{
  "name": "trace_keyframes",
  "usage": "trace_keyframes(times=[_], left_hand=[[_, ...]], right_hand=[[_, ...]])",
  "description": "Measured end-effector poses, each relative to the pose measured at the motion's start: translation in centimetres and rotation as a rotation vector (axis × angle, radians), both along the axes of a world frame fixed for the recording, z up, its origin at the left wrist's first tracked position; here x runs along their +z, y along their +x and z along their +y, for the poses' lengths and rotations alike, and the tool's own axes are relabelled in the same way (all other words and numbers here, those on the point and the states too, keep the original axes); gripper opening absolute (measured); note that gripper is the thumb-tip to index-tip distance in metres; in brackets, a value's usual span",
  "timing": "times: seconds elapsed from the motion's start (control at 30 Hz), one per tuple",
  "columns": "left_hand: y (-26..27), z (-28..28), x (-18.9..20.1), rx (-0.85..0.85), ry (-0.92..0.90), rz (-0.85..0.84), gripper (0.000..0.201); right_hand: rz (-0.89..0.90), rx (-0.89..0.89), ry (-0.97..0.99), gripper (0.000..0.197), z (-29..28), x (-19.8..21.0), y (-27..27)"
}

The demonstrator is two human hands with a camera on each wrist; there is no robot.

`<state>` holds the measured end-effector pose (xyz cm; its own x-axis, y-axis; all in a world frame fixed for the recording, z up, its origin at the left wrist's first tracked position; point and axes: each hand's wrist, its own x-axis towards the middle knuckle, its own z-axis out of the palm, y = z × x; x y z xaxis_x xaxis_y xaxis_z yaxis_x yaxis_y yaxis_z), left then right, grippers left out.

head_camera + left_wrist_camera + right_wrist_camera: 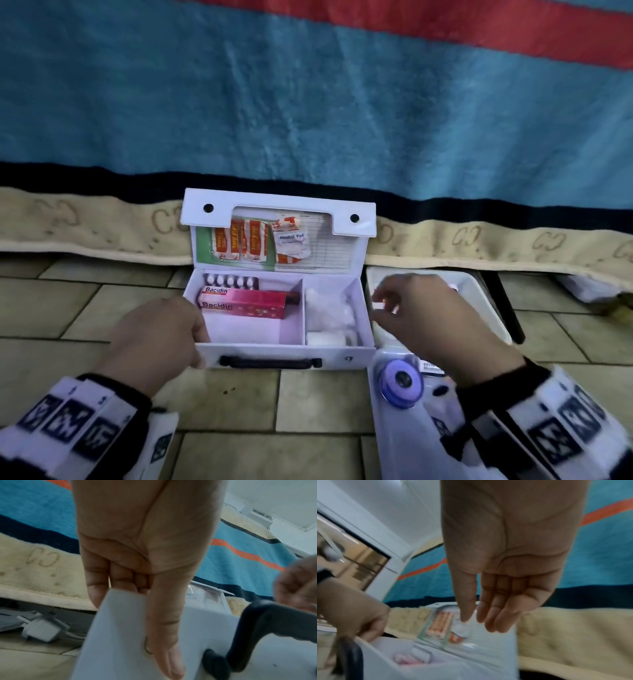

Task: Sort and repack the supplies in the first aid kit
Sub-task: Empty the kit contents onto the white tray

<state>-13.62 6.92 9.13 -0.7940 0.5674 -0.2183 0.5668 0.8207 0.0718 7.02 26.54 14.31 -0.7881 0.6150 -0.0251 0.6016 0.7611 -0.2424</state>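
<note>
On kit (281, 356) corner, left hand (161, 332).

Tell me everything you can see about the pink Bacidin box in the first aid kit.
The Bacidin box is a long pink carton that looks like card, with "Bacidin" in white lettering on two faces. It lies flat on its side in the left compartment of the open white first aid kit, angled slightly, its far edge over a blister strip of white pills. It appears closed. The left hand grips the kit's front left corner just beside it; contact with the box is unclear.
</note>
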Motion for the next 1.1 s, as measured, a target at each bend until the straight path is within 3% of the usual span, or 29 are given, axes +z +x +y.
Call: trace_keyframes(times=[0.1, 0.2, 0.27, 0.4, 0.57, 0.7, 0.8, 0.97, 1.03, 1.1], left_hand=[[0.2, 0.0, 0.1, -0.006, 0.004, 0.011, 0.032], [0.3, 0.0, 0.2, -0.003, 0.015, 0.011, 0.027], [0.3, -0.1, 0.2, 0.009, 0.038, -0.001, 0.023], [0.4, -0.2, 0.2, 0.002, 0.054, 0.005, 0.017], [0.3, -0.2, 0.1, 0.020, 0.063, 0.005, 0.023], [0.5, -0.3, 0.1, 0.016, 0.060, 0.014, 0.028], [0.6, -0.5, 0.4, -0.023, 0.050, 0.033, 0.030], [3.0, 0.2, 0.7, -0.259, 0.025, 0.178, 0.012], [4.4, 0.9, 0.5, -0.340, 0.076, 0.166, 0.029], [5.3, 1.9, 0.3, -0.393, 0.107, 0.152, 0.042]], right_hand=[[-0.028, 0.325, -0.002, 0.021, -2.4, 0.3, -5.7], [-0.223, 0.514, 0.047, 0.027, -3.9, -1.1, -10.3], [-0.372, 0.543, 0.085, 0.031, -4.3, -2.7, -12.1], [-0.556, 0.431, 0.102, 0.048, -4.7, -4.7, -13.7], [-0.692, 0.545, 0.190, 0.039, -5.9, -4.0, -13.9], [-0.349, 0.467, 0.048, 0.024, -5.6, -1.8, -11.8], [-0.110, 0.424, -0.007, 0.024, -4.7, 0.7, -8.5], [0.288, 0.188, -0.186, 0.021, -1.7, 4.9, 1.8], [0.291, 0.042, -0.106, 0.023, -0.3, 5.2, 6.4], [0.183, -0.139, 0.002, 0.032, 1.0, 4.5, 10.6]])
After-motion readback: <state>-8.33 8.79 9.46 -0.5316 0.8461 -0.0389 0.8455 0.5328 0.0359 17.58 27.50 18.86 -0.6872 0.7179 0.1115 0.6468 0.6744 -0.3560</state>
